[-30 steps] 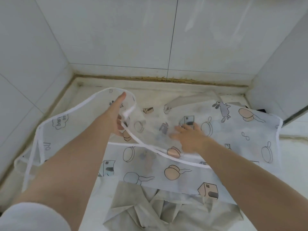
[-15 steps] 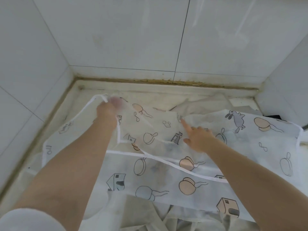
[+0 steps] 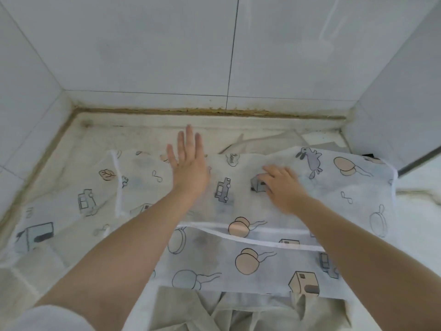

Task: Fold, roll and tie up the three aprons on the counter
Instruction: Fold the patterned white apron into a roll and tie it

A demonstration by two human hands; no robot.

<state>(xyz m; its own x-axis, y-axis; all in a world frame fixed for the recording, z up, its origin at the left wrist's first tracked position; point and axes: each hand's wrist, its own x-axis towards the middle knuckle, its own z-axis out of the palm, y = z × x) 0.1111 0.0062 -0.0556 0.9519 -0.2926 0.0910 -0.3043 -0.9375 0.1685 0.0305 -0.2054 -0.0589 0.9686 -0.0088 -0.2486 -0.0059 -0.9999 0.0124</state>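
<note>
Bare-skinned and flat, the left hand [image 3: 188, 168] lies palm down on the printed apron [image 3: 238, 211], fingers straight and slightly spread, their tips reaching past the cloth's far fold toward the back wall [image 3: 167, 48]. It grips nothing. The right hand [image 3: 281, 185] rests on the same apron just to the right, fingers loosely bent with the tips pressing the fabric over a small grey house print; it holds nothing either.

Thin, white and half see-through, the printed apron lies spread on the tabletop [image 3: 133, 134] with its long axis running left to right, parallel to the back wall. Its far edge is a soft fold line; a white-bound hem [image 3: 250, 237] crosses it nearer the person, sloping slightly down to the right. A white strap [image 3: 118, 185] runs front to back across its left part.

Beige cloth [image 3: 202, 309], creased and bunched, shows from under the printed apron's near edge, and another grey-beige piece [image 3: 262, 142] pokes out beyond its far edge. A white sleeve [image 3: 47, 318] covers the left upper arm.
</note>
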